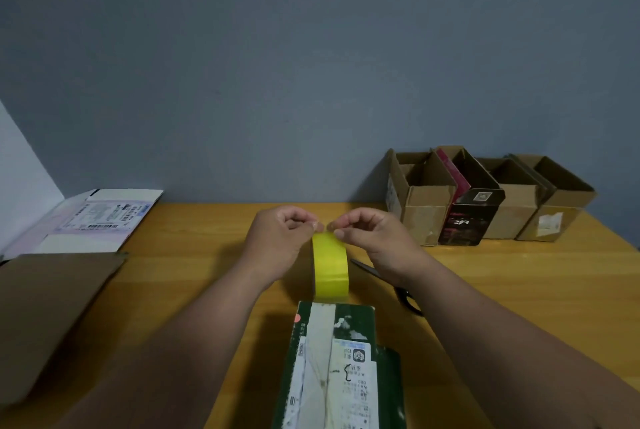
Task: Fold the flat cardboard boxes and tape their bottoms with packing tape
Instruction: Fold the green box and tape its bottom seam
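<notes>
A yellow roll of packing tape point(330, 267) stands on edge on the wooden table point(194, 276), just beyond a dark green box point(341, 366) with white labels that lies in front of me. My left hand point(278, 238) and my right hand point(375, 241) meet over the top of the roll. Both pinch at the tape's upper edge with thumb and fingertips. Whether a loose tape end is lifted is too small to tell.
Black-handled scissors point(398, 286) lie right of the roll, partly under my right forearm. Several folded, open-topped boxes point(485, 196) stand in a row at the back right. A flat brown cardboard point(48, 311) and a flat white labelled box point(93, 220) lie at the left.
</notes>
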